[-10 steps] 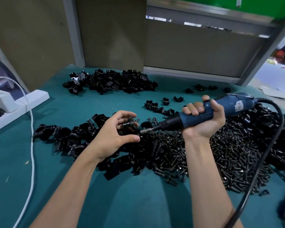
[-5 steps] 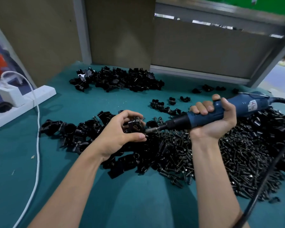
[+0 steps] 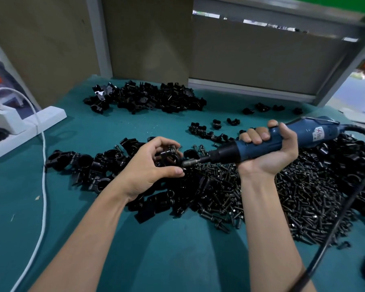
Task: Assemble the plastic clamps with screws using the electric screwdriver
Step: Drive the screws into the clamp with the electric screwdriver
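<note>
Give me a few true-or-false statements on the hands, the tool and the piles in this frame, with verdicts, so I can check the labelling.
1. The right hand grips the electric screwdriver. True.
2. The left hand lies flat and empty. False: it pinches a black plastic clamp.
3. The screwdriver's bit points at that clamp. True.
4. The loose screws are heaped by the far wall. False: the screw heap lies near, beside the right forearm; the far pile is black clamp parts.
5. A white power strip sits at the left edge of the teal table. True.
</note>
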Demonstrator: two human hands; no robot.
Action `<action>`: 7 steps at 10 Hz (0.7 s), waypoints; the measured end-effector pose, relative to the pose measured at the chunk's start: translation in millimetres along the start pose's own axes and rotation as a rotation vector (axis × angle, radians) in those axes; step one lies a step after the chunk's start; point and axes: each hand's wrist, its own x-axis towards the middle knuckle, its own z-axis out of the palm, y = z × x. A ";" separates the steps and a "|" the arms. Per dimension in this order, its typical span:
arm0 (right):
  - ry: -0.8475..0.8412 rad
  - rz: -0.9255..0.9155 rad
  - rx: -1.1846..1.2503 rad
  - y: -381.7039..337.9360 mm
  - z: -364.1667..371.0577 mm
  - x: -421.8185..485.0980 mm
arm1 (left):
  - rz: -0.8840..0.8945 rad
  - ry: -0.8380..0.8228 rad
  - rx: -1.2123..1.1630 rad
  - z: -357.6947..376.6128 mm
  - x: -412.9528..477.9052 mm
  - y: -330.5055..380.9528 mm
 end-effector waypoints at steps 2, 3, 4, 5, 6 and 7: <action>0.015 -0.008 0.007 1.0 -0.8 -1.4 | 0.013 0.002 0.022 1.2 -0.6 0.1; 0.027 -0.007 0.009 1.0 -0.8 -1.3 | 0.027 0.008 0.024 0.8 -0.2 -0.4; 0.032 -0.008 0.007 0.9 -0.1 -1.7 | 0.037 0.013 0.023 0.3 0.3 -1.4; 0.042 -0.009 0.006 0.7 0.4 -2.1 | 0.046 0.010 0.034 0.7 1.0 -1.8; 0.049 -0.008 0.002 1.3 1.1 -2.3 | 0.043 0.014 0.023 1.3 1.0 -1.8; 0.055 -0.003 0.003 1.6 1.2 -2.3 | 0.040 0.015 0.016 1.8 0.8 -1.2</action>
